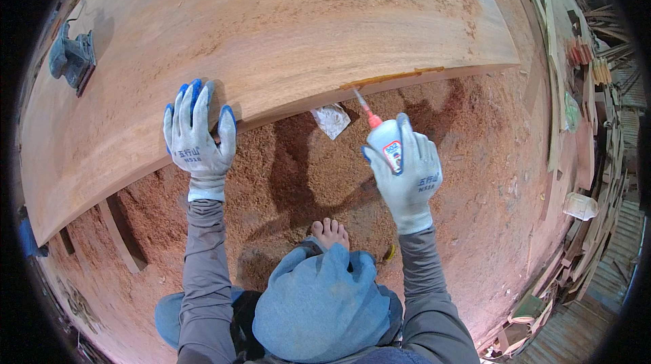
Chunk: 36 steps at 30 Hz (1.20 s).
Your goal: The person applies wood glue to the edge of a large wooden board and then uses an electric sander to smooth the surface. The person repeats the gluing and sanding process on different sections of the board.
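A large wooden slab [305,32] stretches across the view, dusted with sawdust. My gloved left hand [198,130] rests on its near edge, fingers stretched out and slightly apart, holding nothing. In my gloved right hand [412,177] is a white glue bottle [384,140] with a red collar and a thin nozzle. The nozzle tip points at the slab's near edge, at the left end of a wet brown streak [393,79] running along that edge. Whether the tip touches the wood I cannot tell.
A blue-grey power sander [72,59] sits on the slab at far left. Below the edge, a crumpled white packet [331,120] lies against the sawdust-covered ground [325,174]. My bare foot [330,232] is nearby. Wood strips [553,79] and offcuts pile up at right.
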Tool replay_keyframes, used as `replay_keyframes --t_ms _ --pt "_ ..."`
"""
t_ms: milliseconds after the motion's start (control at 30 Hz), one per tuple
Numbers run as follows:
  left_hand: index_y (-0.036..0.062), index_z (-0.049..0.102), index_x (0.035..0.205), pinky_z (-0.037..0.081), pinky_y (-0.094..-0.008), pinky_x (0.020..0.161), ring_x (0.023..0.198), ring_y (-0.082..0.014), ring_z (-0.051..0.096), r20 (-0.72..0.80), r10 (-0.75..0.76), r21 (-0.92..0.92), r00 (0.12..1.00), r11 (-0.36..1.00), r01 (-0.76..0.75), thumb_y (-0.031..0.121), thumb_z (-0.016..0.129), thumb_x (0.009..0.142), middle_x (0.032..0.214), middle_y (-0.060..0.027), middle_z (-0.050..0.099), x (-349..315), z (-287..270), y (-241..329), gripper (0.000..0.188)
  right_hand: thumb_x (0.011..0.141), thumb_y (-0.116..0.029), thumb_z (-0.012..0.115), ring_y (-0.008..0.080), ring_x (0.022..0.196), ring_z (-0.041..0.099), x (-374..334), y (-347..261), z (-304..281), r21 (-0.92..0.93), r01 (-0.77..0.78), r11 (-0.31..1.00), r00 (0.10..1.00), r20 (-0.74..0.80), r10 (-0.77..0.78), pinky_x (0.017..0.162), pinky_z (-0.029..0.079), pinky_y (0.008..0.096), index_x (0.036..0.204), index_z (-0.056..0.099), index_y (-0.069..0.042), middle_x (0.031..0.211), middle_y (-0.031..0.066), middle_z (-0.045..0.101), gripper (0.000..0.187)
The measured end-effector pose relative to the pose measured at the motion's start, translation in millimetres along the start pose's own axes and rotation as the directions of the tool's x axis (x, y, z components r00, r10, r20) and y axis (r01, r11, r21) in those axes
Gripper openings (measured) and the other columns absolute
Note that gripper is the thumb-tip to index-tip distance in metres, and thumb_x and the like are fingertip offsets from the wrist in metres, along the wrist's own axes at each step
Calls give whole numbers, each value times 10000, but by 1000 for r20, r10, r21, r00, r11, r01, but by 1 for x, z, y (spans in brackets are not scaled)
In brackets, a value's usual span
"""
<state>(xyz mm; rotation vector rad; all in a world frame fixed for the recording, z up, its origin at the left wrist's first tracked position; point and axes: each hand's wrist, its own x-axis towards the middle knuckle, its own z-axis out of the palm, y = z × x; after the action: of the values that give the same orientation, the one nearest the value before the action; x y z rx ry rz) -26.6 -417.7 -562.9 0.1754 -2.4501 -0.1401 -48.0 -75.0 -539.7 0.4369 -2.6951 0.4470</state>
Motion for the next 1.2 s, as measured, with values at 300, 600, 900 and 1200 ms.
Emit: replay_keyframes --t_ms 300,600,900,1200 --pt "138 697 1363 347 -491 1218 1384 -301 584 10 -6 12 1000 1000 6 332 704 937 1447 -91 660 0 -1 1 468 817 -391 896 324 980 678 1 44 10 139 -180 974 972 -130 198 845 542 432 1443 587 -30 1143 136 686 786" --pt "154 680 1393 346 -494 1218 1397 -288 571 26 -4 6 1000 1000 4 334 697 955 1458 -83 653 2 -2 4 474 834 -14 886 217 1222 623 20 -5 21 745 -226 628 913 -62 402 1055 525 363 1458 497 -30 1347 113 614 735" --pt "125 664 1418 351 -488 1225 1406 -277 568 27 38 29 999 999 -38 275 684 991 1477 -91 644 0 -4 6 453 752 -195 963 349 1216 668 33 -26 72 648 178 740 905 -404 136 1039 533 450 1448 512 -44 1365 173 666 843" --pt "144 657 1421 339 -497 1229 1415 -288 554 47 30 3 998 1000 -30 307 680 985 1486 -87 632 -1 -9 1 466 813 -171 921 216 960 737 86 111 14 590 -98 801 868 -343 359 855 602 357 1248 596 -69 1104 117 727 553"
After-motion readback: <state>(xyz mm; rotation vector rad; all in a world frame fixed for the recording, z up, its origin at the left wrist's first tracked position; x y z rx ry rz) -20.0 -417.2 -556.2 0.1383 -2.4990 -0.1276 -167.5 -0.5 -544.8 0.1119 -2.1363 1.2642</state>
